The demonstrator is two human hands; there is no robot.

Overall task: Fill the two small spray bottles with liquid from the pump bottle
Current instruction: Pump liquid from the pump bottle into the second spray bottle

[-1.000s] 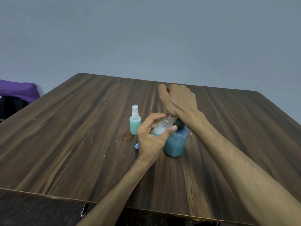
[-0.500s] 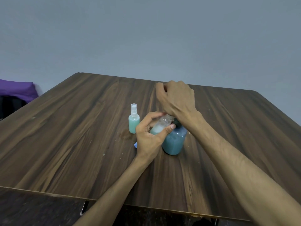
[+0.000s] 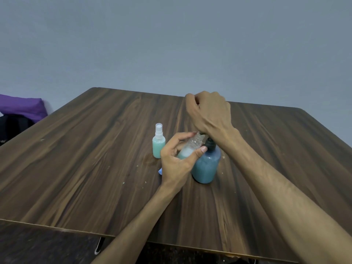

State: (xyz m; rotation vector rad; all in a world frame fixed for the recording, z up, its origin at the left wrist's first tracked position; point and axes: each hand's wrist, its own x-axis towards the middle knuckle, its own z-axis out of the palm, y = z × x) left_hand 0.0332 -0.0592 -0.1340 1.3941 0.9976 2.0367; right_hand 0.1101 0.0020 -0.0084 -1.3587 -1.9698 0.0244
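Tabletop (image 3: 95, 168) of dark wood carries the pump bottle (image 3: 206, 166) of blue liquid near its middle. Right hand (image 3: 209, 111), fingers curled, sits over the pump head, which it hides. Left hand (image 3: 177, 161) grips an uncapped spray bottle (image 3: 191, 147), tilted toward the pump. The capped spray bottle (image 3: 158, 144) stands upright just left.

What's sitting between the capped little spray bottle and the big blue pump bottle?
In the head view, the left hand holding the open, tilted spray bottle sits between the capped bottle and the pump bottle.
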